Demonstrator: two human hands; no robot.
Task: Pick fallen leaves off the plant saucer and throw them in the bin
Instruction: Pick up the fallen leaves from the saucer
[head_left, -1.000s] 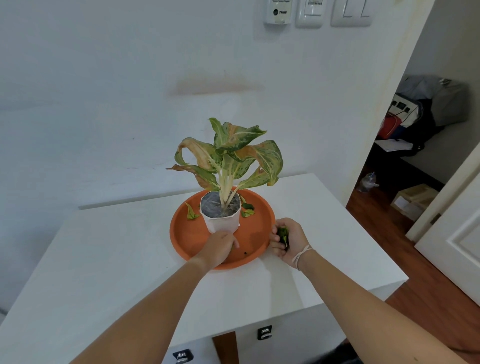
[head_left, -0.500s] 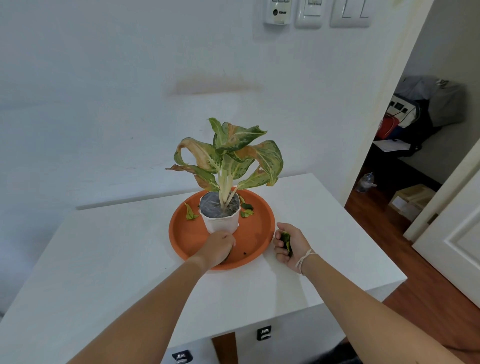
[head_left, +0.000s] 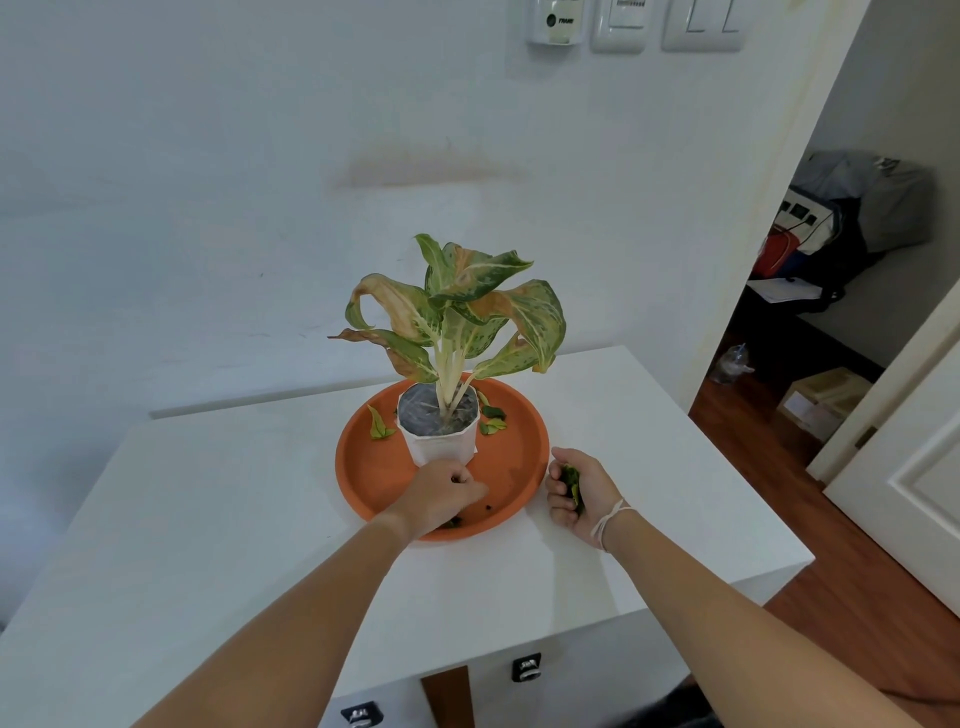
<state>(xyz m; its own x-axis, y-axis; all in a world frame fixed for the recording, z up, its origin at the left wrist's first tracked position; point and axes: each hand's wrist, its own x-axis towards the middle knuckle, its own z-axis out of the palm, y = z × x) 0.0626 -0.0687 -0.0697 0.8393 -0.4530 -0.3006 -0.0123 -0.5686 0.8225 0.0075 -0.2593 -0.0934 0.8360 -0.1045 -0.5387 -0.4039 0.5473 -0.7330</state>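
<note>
An orange plant saucer (head_left: 524, 441) sits on a white table (head_left: 218, 525) and holds a white pot (head_left: 439, 441) with a leafy plant (head_left: 457, 312). Fallen leaves lie on the saucer: one yellow-green leaf (head_left: 378, 423) left of the pot and a few leaves (head_left: 492, 418) right of it. My left hand (head_left: 441, 493) rests low on the saucer's front part, fingers curled over a dark leaf scrap (head_left: 453, 522). My right hand (head_left: 576, 493) lies on the table just right of the saucer, closed on a bunch of green leaves (head_left: 571, 480). No bin is in view.
The table stands against a white wall with switches (head_left: 701, 26) above. To the right, an open doorway shows a wooden floor (head_left: 769, 447), boxes and bags. The table's right edge is close to my right hand. Small dark crumbs (head_left: 488, 506) lie on the saucer.
My left hand has shifted slightly on the saucer's front, fingers curling down. My right hand has stayed beside the saucer, still closed on the leaves.
</note>
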